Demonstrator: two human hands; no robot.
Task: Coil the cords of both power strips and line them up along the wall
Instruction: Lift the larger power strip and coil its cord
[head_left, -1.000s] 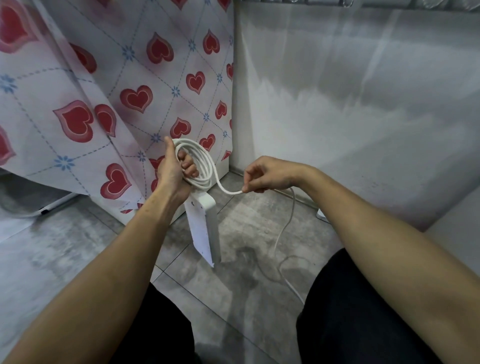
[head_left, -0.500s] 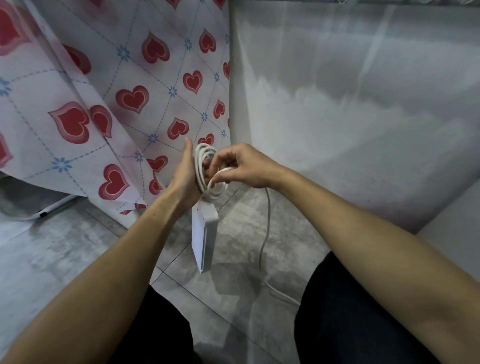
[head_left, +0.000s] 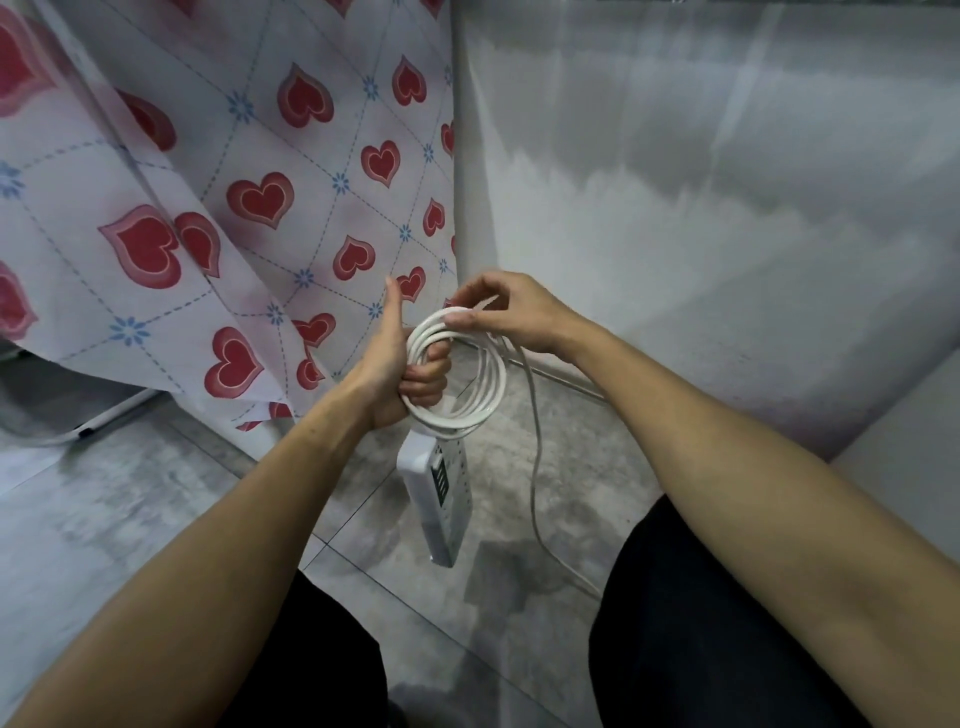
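Note:
My left hand (head_left: 402, 366) grips a coil of white cord (head_left: 480, 395), fingers curled through the loops and thumb pointing up. A white power strip (head_left: 439, 499) hangs from the coil, sockets partly showing, just above the floor. My right hand (head_left: 506, 312) pinches the cord at the top of the coil. From there a loose length of cord (head_left: 535, 467) drops to the floor and runs off to the right behind my right knee. Only this one power strip is in view.
A heart-patterned cloth (head_left: 249, 208) hangs at the left and behind the hands. A grey wall (head_left: 701, 208) stands to the right, with a thin white cord (head_left: 563, 382) along its base. The floor (head_left: 130, 493) is grey tile. My knees (head_left: 701, 623) in black fill the bottom.
My right hand swung from the right back to the coil and laid another loop over the top. The coil has turned face-on and the strip has rotated, showing its sockets.

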